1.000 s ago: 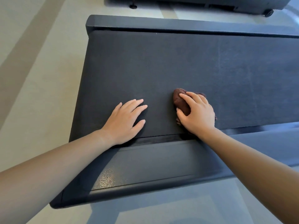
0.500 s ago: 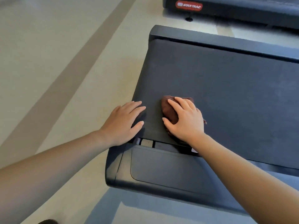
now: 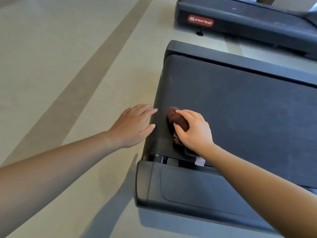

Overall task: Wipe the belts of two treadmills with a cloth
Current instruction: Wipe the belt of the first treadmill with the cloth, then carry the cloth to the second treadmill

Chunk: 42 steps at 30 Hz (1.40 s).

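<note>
A dark treadmill belt [image 3: 240, 114] fills the right half of the view. My right hand [image 3: 193, 131] grips a bunched dark brown cloth [image 3: 176, 120] and presses it on the belt close to its left end. A white tag of the cloth [image 3: 199, 161] shows under my wrist. My left hand [image 3: 133, 124] lies flat with straight fingers, fingertips touching the belt's left edge, the palm over the floor. A second treadmill [image 3: 248, 23] with a red logo stands at the top right.
A black side rail and end cover [image 3: 188, 189] run along the near edge of the belt, with a roller end [image 3: 154, 158] showing at the corner. Pale floor [image 3: 60, 66] with a darker stripe lies to the left.
Both hands and the cloth have slid left along the belt to its end. My left hand has gone from flat on the belt to just touching its left edge.
</note>
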{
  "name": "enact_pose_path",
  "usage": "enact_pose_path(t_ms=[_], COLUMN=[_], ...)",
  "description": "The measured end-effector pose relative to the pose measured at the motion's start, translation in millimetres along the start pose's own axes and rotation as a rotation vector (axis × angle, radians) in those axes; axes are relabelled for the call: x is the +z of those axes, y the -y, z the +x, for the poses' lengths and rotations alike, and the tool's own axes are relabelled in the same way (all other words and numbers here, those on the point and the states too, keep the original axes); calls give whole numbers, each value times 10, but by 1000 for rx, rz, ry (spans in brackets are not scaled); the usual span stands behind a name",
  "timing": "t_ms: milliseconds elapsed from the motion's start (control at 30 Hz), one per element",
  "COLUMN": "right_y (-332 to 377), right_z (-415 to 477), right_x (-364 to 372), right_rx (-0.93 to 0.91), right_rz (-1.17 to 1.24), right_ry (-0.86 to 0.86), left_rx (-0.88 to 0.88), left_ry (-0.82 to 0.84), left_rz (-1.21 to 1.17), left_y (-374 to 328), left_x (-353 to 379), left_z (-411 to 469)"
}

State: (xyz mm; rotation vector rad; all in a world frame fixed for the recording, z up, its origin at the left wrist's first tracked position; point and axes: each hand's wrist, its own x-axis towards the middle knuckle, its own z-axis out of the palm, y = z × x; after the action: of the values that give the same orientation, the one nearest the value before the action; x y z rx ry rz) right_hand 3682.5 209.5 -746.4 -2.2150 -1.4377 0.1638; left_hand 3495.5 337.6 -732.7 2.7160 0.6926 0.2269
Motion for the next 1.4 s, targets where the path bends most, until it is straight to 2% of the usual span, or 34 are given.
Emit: enact_pose_path(t_ms=[233, 467, 667, 967, 1167, 1400], right_y=[1123, 2506, 3755, 5494, 5985, 5788], right_z=[349, 435, 550, 997, 1334, 1962], right_x=[201, 68, -675, -2514, -3469, -3970], right_rx=[102, 122, 74, 69, 55, 129], right_rz=[302, 415, 427, 350, 326, 370], right_ry=[57, 262, 344, 339, 312, 175], left_rx=[-169, -467, -566, -626, -625, -521], left_ry=[-87, -83, -83, -75, -66, 11], left_rz=[-50, -125, -165, -207, -241, -238], left_y=[536, 754, 709, 398, 152, 136], left_x=[-820, -1894, -3307, -5821, -6876, -7266], left_z=[-461, -1334, -1763, -1969, -1683, -785])
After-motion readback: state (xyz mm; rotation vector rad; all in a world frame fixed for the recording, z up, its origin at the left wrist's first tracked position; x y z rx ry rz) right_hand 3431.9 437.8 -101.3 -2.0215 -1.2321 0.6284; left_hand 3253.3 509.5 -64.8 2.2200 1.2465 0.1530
